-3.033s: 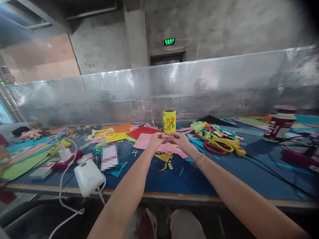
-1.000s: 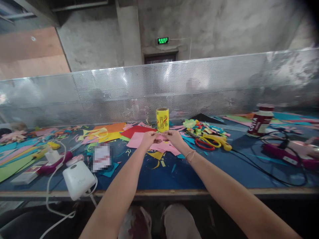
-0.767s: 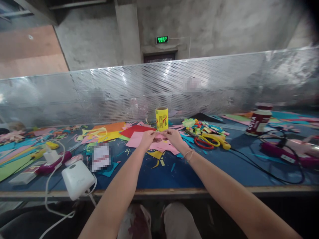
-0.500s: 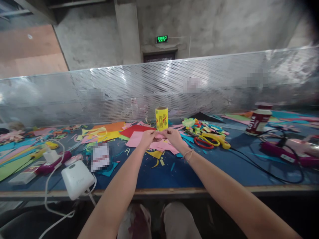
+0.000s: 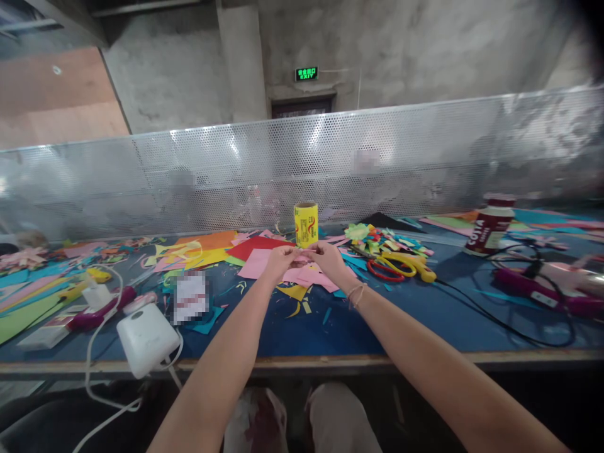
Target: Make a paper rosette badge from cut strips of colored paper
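Note:
My left hand (image 5: pixel 283 258) and my right hand (image 5: pixel 325 257) meet at the middle of the table, fingers closed in a pinch. Between their fingertips seems to be a small piece of pink paper (image 5: pixel 302 253), partly covered by the fingers. Beneath and around them lie pink paper sheets (image 5: pixel 255 264), with a red sheet (image 5: pixel 262 246) behind. Just past the fingertips stands a yellow roll (image 5: pixel 306 224), upright with a hollow top. To the right are red-handled scissors (image 5: pixel 389 272) and a yellow-handled tool (image 5: pixel 419 267) with a black cord.
A white charger (image 5: pixel 146 336) with cables sits at the front left edge. Paper flowers and scraps (image 5: pixel 387 239) are heaped right of the roll. A dark red coffee bottle (image 5: pixel 491 226) and a purple tool (image 5: pixel 533 292) stand further right. A perforated metal screen (image 5: pixel 212 182) borders the back.
My hands stay in nearly the same place, with only a slight shift at the fingers. Nothing else on the table has visibly moved.

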`<state>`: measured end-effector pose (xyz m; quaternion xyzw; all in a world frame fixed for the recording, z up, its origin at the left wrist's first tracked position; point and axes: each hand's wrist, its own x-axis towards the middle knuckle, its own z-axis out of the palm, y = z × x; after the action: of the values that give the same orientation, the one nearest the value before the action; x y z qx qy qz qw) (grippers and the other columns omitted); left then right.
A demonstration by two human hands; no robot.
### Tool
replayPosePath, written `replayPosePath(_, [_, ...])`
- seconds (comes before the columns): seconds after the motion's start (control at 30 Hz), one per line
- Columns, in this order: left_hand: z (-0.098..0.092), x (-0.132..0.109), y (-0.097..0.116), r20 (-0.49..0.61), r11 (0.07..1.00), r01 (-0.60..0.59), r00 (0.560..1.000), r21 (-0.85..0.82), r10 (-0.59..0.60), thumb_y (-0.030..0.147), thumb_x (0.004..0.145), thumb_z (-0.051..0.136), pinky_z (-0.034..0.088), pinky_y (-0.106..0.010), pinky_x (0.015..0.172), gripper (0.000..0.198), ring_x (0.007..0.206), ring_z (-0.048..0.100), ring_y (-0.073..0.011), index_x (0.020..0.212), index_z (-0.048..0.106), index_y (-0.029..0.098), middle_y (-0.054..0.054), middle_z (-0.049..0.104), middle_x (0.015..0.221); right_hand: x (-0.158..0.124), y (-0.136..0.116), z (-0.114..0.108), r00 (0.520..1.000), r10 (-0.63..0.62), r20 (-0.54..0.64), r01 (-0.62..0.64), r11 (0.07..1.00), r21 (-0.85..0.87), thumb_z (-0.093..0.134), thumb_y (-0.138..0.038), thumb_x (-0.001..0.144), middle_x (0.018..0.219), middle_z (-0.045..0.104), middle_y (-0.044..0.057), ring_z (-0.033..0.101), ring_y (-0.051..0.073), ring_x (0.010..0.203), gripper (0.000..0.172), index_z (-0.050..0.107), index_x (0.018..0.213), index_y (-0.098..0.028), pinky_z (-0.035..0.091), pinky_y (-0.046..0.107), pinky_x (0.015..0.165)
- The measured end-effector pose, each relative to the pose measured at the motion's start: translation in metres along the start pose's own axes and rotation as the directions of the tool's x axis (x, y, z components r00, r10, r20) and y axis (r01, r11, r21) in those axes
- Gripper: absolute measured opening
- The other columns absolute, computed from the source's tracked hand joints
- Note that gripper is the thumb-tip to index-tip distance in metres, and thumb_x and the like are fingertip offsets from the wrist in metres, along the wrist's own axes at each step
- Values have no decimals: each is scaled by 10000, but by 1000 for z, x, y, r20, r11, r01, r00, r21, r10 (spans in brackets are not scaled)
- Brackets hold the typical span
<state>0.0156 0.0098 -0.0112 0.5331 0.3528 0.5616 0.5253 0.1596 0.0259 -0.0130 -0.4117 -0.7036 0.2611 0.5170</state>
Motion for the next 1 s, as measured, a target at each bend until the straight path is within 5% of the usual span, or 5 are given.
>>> replayPosePath(0.6, [-7,-6,7,95,979,167,983,-121,-156,73,613,701,490,-303,792,141,656,638,-128,696,588,88,-44,647,673,-1,-1,-3,996,-89,17,90,992,-83,592,-370,678,588,572,0,456,105,530,215,612,681,-156,338,223,486])
replayPosePath(1.0, [-4,-3,6,-6,995,91,996,-48,-91,112,577,732,498,-311,761,177,579,612,-107,647,571,93,-17,617,574,11,28,2,995,6,102,-11,999,45,623,-318,608,631,598,4,521,122,577,207,620,736,-155,405,237,528])
